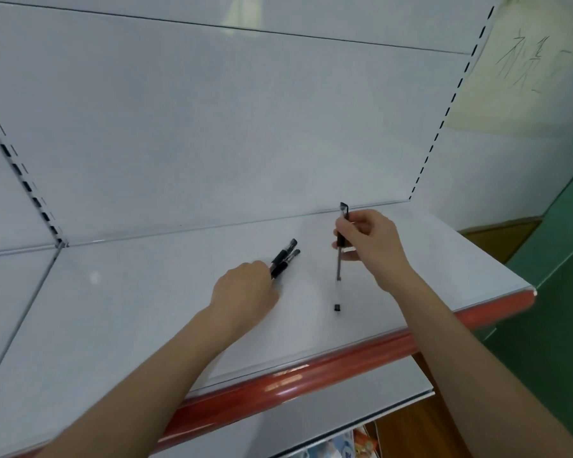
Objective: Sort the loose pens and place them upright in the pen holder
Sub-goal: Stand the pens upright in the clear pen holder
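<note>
My left hand [245, 290] grips a small bunch of black-capped pens [285, 257]; their capped ends stick out up and to the right, low over the white shelf [146, 309]. My right hand [371, 242] pinches one clear pen with a black cap [339, 269], held nearly upright, cap end up near the shelf's back edge and its lower black end just above the shelf. No pen holder is in view.
The shelf has a red front rail [311, 368] and a white back panel [212, 127] with slotted uprights at both sides. A lower shelf [311, 421] with packaged goods shows beneath. A green surface [559, 309] lies to the right.
</note>
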